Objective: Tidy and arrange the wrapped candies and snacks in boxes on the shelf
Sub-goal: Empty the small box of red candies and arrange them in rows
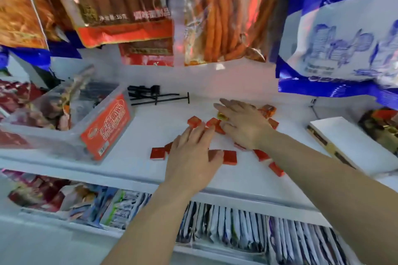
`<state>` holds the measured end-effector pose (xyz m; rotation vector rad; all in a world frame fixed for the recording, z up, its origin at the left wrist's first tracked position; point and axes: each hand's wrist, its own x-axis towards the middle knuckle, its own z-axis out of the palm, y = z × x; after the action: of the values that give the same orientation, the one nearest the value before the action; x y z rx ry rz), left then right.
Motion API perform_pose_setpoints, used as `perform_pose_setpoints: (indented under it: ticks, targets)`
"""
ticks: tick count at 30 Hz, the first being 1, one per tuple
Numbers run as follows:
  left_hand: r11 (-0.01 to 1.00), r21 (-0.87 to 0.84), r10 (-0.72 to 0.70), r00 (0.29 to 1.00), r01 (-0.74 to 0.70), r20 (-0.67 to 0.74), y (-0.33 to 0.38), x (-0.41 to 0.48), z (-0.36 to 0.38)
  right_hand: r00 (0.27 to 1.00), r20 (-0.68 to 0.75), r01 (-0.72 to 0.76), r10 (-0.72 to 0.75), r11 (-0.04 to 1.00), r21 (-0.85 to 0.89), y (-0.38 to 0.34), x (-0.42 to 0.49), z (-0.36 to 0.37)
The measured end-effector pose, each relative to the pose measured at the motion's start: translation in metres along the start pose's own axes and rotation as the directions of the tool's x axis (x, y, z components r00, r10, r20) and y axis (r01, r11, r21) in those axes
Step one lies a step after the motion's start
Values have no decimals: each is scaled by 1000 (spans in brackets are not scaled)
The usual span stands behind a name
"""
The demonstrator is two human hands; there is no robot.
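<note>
A person's two hands lie over a scatter of red wrapped candies (158,154) on the white shelf (133,170), midway between its back wall and front edge. The left hand (191,157) is flat, palm down, its fingers straight and close together over several pieces and its thumb touching one. The right hand (243,125), just behind it, is also flat with the fingers slightly spread, covering more pieces and a gold-wrapped candy (223,116). Neither hand pinches anything. A few candies sit loose toward the front edge on the right. A clear plastic box (107,127) with a red label stands at the shelf's left end, and a white box (349,142) lies at the right end. Black hooks (155,94) rest near the back, snack bags (120,6) hang above, and packets (237,226) stand in rows on the shelf below. The step in hand looks like gathering the loose candies into one heap. The next move probably calls for sweeping the hands together, catching the strays, then lifting the pile into a box; which box is meant cannot be told.
</note>
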<state>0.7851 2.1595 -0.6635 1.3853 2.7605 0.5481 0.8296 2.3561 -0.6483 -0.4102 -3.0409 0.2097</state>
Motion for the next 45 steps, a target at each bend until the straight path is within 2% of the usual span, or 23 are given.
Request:
perform_pose_setpoints:
  ticks: [2,5,10,12,13,15,16,18,20,23,26,32,36,39,41,45]
  targets:
    - [999,29,-25,996,23,82,-3,7,3,999,27,36,-36,999,10,2,3,5]
    - [1000,17,-12,995,10,103,2,12,7,994,-53,102,-98,992,69,6,-16,5]
    - [999,-15,-34,998,34,-49,9,12,6,988,-152,65,-24,961,270,14,-36,-7]
    - [1000,-22,-2,1000,1,-5,11,14,5,971,-230,-18,69,976,219,21,-32,-9]
    - [1000,-10,17,999,-17,35,13,15,5,965,-224,-98,133,982,162,26,-29,-9]
    - [999,14,32,994,-33,104,19,18,7,962,-111,-240,248,968,78,34,-23,-5]
    - [1000,9,26,993,-27,113,21,20,8,962,-56,-262,266,962,73,37,-22,-2]
    - [1000,-5,14,999,-14,41,26,22,8,971,-31,-234,238,967,104,39,-28,0]
    - [1000,17,12,997,-11,-74,30,26,7,982,-64,-165,176,973,159,37,-39,-3]
    - [998,-7,60,997,-60,-47,39,32,14,980,-133,-105,149,952,289,35,-49,-9]
    - [996,2,92,995,-92,-46,45,33,18,975,-132,-131,181,938,322,38,-48,-9]
    - [998,-60,-6,993,-1,-117,44,32,14,957,-117,-204,264,905,374,32,-55,-6]
    - [1000,-19,-8,997,6,-79,44,32,16,887,-279,-253,367,893,372,43,-70,-17]
    - [999,36,-17,998,19,-66,46,33,19,830,-289,-323,477,833,449,64,-86,-22]
    - [1000,10,-19,997,19,-78,48,32,20,827,-259,-353,498,820,450,74,-93,-22]
    - [999,-40,-22,989,17,-143,50,33,18,862,-248,-329,442,860,390,70,-82,-25]
